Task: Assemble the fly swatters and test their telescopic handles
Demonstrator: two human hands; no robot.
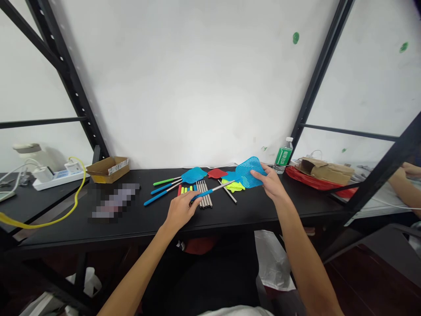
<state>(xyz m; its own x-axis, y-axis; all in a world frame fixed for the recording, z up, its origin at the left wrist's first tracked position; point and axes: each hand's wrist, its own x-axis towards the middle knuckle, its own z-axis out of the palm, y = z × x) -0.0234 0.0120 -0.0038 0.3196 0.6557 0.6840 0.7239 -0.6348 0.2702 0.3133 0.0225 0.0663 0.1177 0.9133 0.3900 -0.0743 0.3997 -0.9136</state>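
Along a white wall [204, 87], one black tabletop [256, 209]. Above its middle, one blue swatter [246, 173], tilted: mesh head gripped between thumb and fingers of the right hand [272, 183], blue handle pinched by the left hand's [182, 208] curled fingers. At left, one open cardboard box [108, 177]. Nearer centre, three long handles [159, 189], green and blue. Beside the left hand, a row of metal rods [206, 195]; adjoining, short coloured grips [186, 190].

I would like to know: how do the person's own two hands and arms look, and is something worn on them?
The left hand and right hand are both ungloved, with no visible ring or watch. The forearms are bare, no sleeves in view.
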